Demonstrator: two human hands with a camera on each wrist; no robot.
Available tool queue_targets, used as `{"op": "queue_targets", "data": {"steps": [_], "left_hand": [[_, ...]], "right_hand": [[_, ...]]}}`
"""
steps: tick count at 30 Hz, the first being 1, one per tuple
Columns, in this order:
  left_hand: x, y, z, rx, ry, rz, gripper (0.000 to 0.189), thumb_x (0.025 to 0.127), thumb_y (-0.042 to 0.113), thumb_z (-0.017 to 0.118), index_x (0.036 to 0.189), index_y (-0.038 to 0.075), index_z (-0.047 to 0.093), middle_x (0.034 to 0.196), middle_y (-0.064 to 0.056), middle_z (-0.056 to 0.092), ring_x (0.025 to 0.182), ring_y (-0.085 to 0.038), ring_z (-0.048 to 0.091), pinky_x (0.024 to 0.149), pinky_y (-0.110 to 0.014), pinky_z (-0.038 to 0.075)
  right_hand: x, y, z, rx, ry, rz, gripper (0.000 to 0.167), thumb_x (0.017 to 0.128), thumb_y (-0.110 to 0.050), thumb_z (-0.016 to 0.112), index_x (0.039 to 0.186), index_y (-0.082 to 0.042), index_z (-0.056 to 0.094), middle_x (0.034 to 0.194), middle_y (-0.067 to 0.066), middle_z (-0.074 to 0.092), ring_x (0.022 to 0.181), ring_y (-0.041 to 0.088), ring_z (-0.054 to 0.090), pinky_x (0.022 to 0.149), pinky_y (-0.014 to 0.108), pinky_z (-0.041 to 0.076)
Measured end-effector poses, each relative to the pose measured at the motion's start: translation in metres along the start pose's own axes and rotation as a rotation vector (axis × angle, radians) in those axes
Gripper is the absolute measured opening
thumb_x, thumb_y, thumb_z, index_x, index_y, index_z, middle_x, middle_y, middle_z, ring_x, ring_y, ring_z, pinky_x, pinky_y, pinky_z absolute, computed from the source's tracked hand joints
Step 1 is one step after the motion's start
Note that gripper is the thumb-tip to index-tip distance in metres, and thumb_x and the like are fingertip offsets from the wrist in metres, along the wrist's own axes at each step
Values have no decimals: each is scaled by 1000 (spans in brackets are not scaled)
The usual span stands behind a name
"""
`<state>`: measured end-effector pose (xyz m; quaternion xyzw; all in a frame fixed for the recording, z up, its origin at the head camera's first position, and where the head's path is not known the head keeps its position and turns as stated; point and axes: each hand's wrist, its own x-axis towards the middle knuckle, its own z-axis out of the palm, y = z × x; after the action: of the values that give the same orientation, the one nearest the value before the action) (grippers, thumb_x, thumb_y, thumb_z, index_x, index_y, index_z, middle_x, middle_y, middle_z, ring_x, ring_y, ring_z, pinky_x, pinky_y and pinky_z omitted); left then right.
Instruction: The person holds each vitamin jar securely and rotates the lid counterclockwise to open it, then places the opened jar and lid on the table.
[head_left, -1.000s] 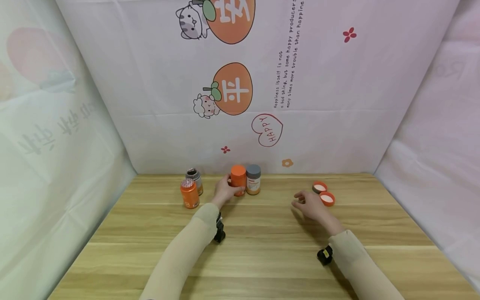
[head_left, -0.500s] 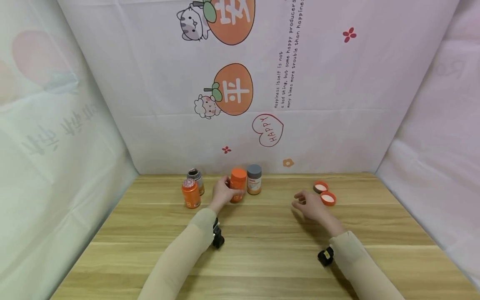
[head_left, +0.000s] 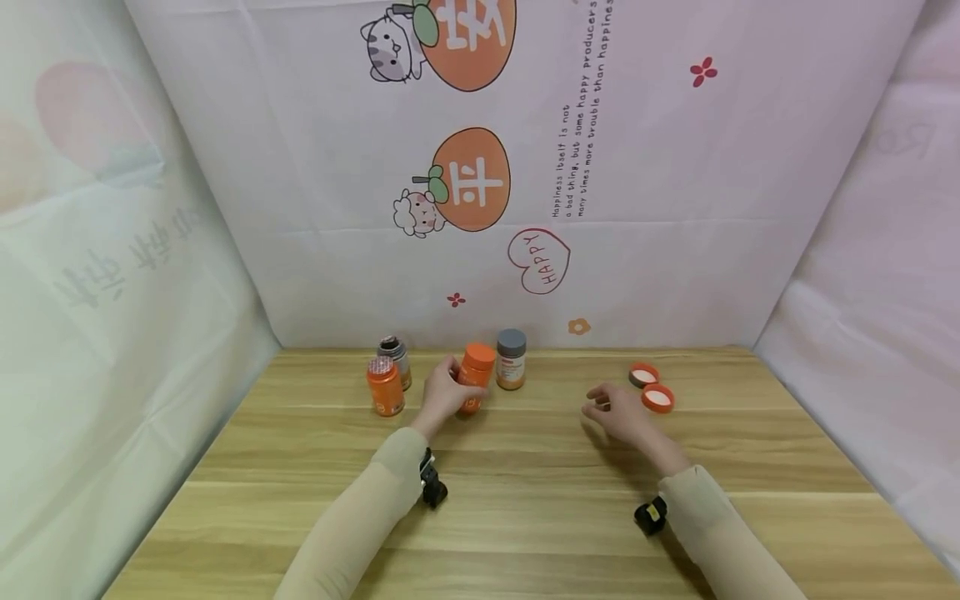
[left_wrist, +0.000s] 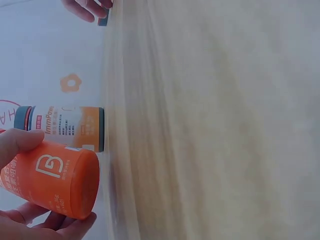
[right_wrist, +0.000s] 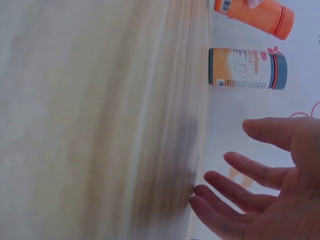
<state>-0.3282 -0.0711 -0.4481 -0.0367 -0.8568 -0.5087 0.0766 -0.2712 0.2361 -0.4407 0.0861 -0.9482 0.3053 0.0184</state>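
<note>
My left hand (head_left: 444, 392) grips an orange pill bottle (head_left: 477, 375) with an orange cap, thumb on one side and fingers on the other. The bottle leans, cap to the right, and its base faces the camera in the left wrist view. Just behind it stands a capped pill bottle (right_wrist: 242, 68) with a grey lid and a white and orange label. My right hand (head_left: 618, 412) is low over the table, fingers spread and relaxed, holding nothing. Close by its far side lie two round lids, a red-orange one (head_left: 657, 398) and a dark-sided one (head_left: 643, 376), undersides up.
Left of my left hand stand two bottles without lids: an orange one (head_left: 386, 388) with a patterned seal on top, and a grey one (head_left: 394, 360) partly behind it. A printed cloth wall (head_left: 337, 275) rises right behind the wooden table (head_left: 517, 517).
My left hand has drawn the orange bottle toward me, away from the grey-lidded one, and it has tipped from upright to leaning. The right hand has stayed nearly still.
</note>
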Motion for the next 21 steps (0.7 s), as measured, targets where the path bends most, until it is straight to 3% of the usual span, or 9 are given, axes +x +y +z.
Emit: {"op": "queue_targets", "data": {"steps": [21], "left_hand": [[-26,11,-6,-19,-58,11,44,69,20,83,101,11,55,100,-6,61,92,-22,58,85,-42,48]], "right_hand": [[-4,-7,3,12,-25,-7,41,94,-28,58,123,1,56,120,24,59,107,38,59,88,48,49]]}}
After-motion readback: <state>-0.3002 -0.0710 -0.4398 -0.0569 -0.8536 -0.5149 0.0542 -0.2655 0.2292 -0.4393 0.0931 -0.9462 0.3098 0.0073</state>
